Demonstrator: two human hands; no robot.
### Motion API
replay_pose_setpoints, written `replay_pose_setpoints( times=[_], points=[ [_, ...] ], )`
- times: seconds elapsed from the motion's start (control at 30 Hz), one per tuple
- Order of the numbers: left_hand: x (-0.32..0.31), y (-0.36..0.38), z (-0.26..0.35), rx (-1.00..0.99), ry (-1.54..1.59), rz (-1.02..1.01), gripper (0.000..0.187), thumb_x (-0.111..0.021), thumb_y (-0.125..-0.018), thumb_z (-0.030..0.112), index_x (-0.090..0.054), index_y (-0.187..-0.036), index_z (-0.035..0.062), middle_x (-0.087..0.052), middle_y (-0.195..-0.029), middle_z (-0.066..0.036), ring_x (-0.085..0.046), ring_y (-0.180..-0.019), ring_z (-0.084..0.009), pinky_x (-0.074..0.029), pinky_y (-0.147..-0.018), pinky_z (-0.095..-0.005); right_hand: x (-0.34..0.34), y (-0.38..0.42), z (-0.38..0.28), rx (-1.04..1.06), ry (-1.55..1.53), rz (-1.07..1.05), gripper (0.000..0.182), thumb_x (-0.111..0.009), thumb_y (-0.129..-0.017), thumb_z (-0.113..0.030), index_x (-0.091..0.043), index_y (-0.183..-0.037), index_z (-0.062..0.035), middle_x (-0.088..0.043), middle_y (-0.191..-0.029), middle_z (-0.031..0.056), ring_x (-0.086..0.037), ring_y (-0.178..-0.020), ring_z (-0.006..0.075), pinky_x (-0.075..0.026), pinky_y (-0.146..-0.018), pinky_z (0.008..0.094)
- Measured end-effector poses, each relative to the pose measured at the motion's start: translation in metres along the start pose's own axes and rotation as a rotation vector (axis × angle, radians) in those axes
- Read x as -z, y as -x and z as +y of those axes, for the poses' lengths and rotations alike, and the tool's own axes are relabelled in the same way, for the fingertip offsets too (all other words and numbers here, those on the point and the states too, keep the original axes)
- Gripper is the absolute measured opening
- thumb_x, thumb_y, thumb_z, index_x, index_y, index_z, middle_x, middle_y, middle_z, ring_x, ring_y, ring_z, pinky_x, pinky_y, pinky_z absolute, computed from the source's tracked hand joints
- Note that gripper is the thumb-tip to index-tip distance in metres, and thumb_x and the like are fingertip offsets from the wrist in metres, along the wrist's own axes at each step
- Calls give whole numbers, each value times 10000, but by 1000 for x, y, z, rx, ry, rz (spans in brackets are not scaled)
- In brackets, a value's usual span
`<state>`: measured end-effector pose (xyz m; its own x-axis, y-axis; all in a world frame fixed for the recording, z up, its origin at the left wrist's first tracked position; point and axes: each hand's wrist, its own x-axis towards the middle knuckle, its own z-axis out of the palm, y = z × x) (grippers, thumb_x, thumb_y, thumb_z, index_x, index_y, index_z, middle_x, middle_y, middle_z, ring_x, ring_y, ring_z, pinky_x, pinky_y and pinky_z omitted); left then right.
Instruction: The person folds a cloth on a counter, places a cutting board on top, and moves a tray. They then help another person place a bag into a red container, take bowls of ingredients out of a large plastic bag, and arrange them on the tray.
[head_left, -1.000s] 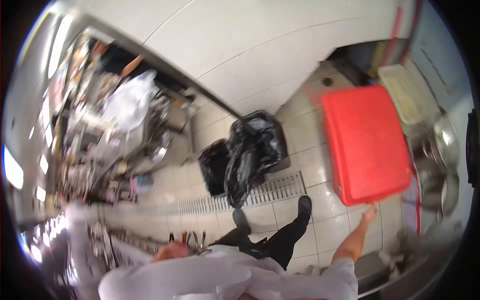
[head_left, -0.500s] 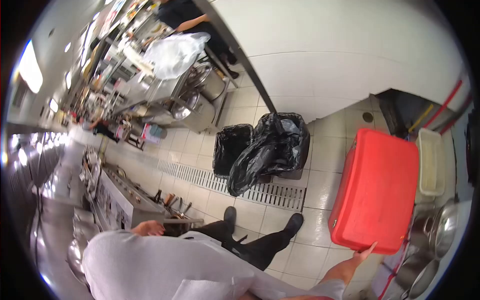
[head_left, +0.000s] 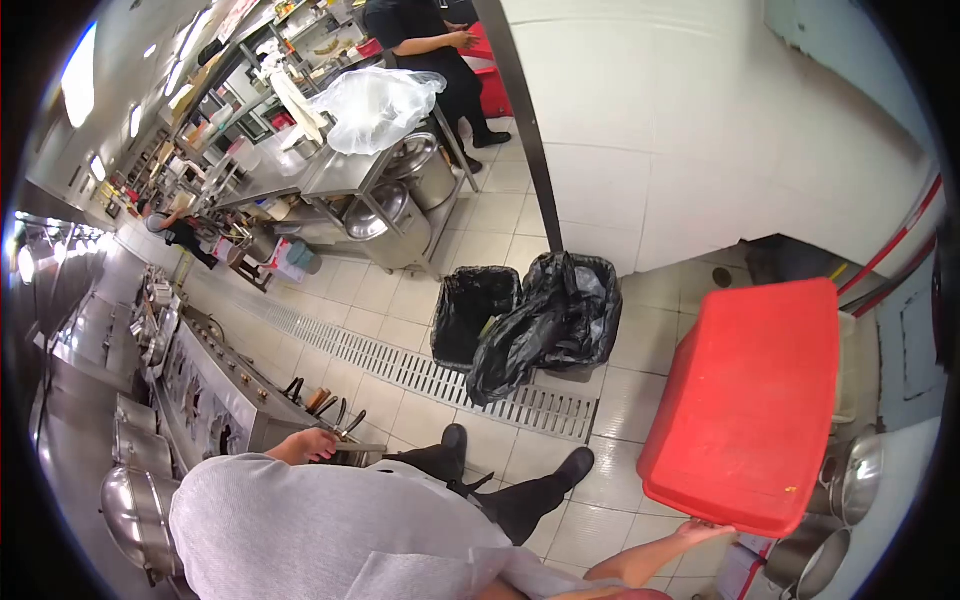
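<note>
Head view: a person in a kitchen aisle grips a big red plastic tub.

Right hand has its fingers under the near edge of the red tub, which tilts above the tiled floor beside steel pots. Left hand rests by the stove range; whether its fingers are curled or spread I cannot tell. Two black-lined bins stand by the floor drain grate.

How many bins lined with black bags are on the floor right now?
2. One open black-lined bin stands by the floor drain grate; the second black-bagged bin touches its right side, bag spilling forward. Others may be hidden behind the large red plastic tub.
</note>
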<state>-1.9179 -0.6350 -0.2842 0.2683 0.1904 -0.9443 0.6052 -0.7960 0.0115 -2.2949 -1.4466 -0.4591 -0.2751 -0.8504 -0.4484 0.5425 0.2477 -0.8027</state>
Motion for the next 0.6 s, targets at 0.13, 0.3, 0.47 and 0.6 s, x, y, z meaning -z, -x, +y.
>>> replay_pose_setpoints(
  times=[0.13, 0.3, 0.47, 0.6],
  points=[
    [4, -16, 18, -219, 123, -43, 331, -593, -806, 175, -563, -1123, 85, -634, -1026, -47, -624, -886, -194, -517, -703, -382, -7, 53, -10, 254, 134, -64, 698, -538, -845, -542, -412, -1305, -32, -476, -1303, 110, -493, -1123, 220, -430, -924, 391],
    [56, -79, 26, -306, 294, -333, 277, -491, -872, 102, -514, -1137, 25, -606, -991, -164, -613, -840, -276, -533, -670, -405, -85, 178, -32, 727, 531, -121, 775, -773, -724, -187, -353, -1333, 45, -431, -1323, 191, -477, -1128, 265, -409, -962, 396],
    [68, -19, 91, -429, -107, -62, 305, -512, -877, 176, -525, -1157, 56, -610, -1094, -78, -599, -895, -184, -483, -714, -364, -83, 269, -36, 743, 637, -317, 1085, -920, -420, -251, -374, -1340, -71, -468, -1259, 141, -443, -1176, 270, -355, -1011, 388],
    [73, -39, 141, -501, -235, -79, 313, -529, -897, 320, -548, -1128, 109, -623, -1036, -29, -597, -901, -181, -476, -743, -370, -76, 296, -11, 778, 950, -394, 1061, -912, -381, -273, -419, -1298, -70, -513, -1169, 141, -499, -1063, 301, -375, -987, 413]
  ],
)
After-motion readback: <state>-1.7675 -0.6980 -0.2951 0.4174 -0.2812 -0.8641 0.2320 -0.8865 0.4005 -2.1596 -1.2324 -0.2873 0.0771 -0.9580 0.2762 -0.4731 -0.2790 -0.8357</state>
